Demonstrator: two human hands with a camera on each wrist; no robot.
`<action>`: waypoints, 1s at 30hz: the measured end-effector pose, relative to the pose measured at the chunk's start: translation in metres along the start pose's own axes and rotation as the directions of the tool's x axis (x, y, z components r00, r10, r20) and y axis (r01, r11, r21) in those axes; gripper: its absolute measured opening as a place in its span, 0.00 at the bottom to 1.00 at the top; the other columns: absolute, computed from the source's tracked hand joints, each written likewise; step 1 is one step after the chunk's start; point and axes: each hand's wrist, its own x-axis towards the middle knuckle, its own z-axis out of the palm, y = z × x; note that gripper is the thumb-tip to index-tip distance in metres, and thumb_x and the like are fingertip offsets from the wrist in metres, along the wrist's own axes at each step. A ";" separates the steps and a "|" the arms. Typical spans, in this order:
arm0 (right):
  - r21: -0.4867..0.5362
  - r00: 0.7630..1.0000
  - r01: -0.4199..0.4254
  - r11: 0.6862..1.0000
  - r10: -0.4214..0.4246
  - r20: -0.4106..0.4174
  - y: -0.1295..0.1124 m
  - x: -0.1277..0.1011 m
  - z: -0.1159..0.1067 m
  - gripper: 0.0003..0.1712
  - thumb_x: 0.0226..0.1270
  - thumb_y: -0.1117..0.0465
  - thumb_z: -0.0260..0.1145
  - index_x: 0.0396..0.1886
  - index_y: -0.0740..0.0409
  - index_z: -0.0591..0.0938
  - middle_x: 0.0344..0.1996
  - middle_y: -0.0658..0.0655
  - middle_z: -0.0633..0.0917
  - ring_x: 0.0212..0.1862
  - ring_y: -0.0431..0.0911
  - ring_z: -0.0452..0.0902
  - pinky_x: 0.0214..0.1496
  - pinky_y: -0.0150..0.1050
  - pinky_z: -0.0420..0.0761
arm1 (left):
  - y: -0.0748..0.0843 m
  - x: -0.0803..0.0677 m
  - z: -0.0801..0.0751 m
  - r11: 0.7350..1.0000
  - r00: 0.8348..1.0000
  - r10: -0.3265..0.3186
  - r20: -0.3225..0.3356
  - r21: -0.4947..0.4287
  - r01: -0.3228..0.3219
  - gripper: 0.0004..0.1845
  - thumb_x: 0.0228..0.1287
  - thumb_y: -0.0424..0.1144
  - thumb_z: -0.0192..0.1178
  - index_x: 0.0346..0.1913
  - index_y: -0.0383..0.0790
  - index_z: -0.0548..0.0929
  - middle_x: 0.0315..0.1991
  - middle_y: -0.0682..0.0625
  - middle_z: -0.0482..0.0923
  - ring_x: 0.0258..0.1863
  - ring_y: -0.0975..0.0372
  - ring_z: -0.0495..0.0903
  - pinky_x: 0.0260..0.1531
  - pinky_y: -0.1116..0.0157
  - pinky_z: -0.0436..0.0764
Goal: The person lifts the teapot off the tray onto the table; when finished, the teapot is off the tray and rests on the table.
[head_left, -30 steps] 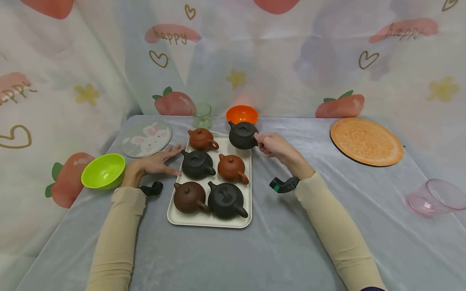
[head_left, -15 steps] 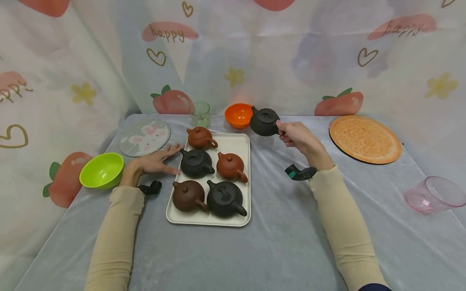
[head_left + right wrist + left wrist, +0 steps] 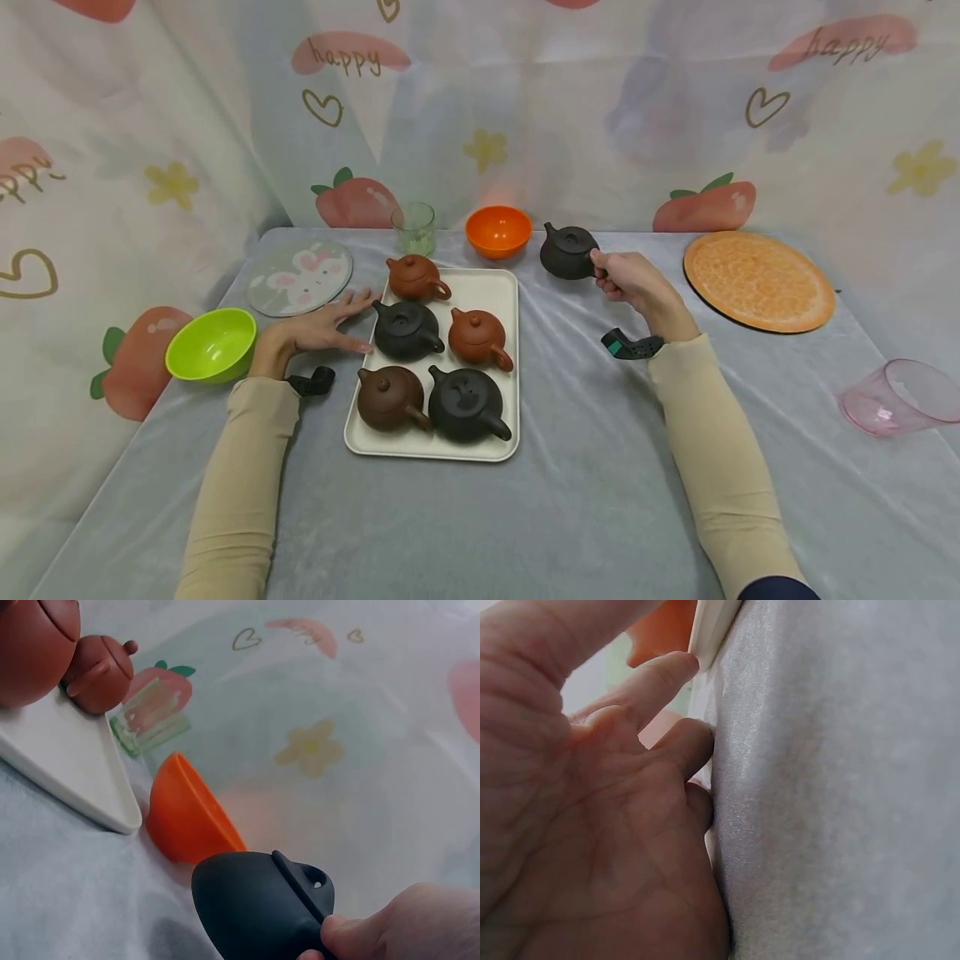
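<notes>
A: Head view first. I see my right hand (image 3: 633, 282) gripping the black teapot (image 3: 567, 252) by its handle, off the tray (image 3: 491, 292), just to the right of the tray's far right corner and just right of the orange bowl (image 3: 498, 231).

B: Which way does the pot point?

A: Spout away from the hand, toward the orange bowl; its spout-to-handle axis runs roughly along the tray's short edge. It sits upright, lid on top. My left hand (image 3: 318, 330) lies flat with fingers spread on the surface (image 3: 585, 500), at the tray's left edge, holding nothing.

B: Left wrist view?

A: A fingertip of the left hand (image 3: 592, 810) touches the tray (image 3: 712, 630) rim; fingers relaxed against the cloth.

B: Right wrist view?

A: Right hand (image 3: 390, 930) pinching the black teapot (image 3: 259, 904) handle, the orange bowl (image 3: 191, 817) just beyond, the tray (image 3: 67, 765) corner past that.
</notes>
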 end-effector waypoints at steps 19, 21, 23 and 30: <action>0.028 0.996 -0.024 0.999 0.022 0.086 0.025 0.027 -0.011 0.21 0.78 0.46 0.48 0.37 0.62 0.68 0.24 0.50 0.71 0.23 0.38 0.62 0.27 0.29 0.65 | -0.001 0.001 0.001 1.000 1.000 -0.005 0.001 -0.010 0.005 0.57 0.55 0.52 0.71 0.79 0.52 0.44 0.80 0.48 0.28 0.76 0.50 0.21 0.68 0.35 0.33; 0.024 0.996 -0.023 0.999 0.021 0.084 0.026 0.028 -0.011 0.21 0.78 0.46 0.48 0.37 0.62 0.68 0.25 0.50 0.71 0.23 0.38 0.62 0.27 0.29 0.65 | -0.001 0.000 0.001 1.000 1.000 -0.005 0.002 -0.006 0.005 0.56 0.55 0.52 0.71 0.79 0.52 0.43 0.80 0.47 0.28 0.76 0.50 0.21 0.69 0.36 0.33; 0.021 0.997 -0.019 1.000 0.018 0.080 0.027 0.029 -0.011 0.22 0.78 0.46 0.48 0.37 0.62 0.69 0.25 0.50 0.71 0.23 0.38 0.62 0.27 0.29 0.65 | 0.000 -0.001 0.001 1.000 1.000 -0.008 0.000 -0.002 0.008 0.56 0.55 0.52 0.71 0.79 0.52 0.43 0.80 0.47 0.28 0.77 0.50 0.21 0.69 0.36 0.34; -0.030 0.999 0.001 1.000 0.000 0.046 0.027 0.028 -0.010 0.24 0.78 0.44 0.46 0.41 0.63 0.71 0.23 0.49 0.71 0.23 0.37 0.62 0.28 0.30 0.65 | 0.002 0.000 -0.001 1.000 1.000 -0.019 0.001 -0.005 0.019 0.57 0.55 0.53 0.71 0.79 0.52 0.43 0.79 0.48 0.28 0.77 0.50 0.21 0.69 0.36 0.34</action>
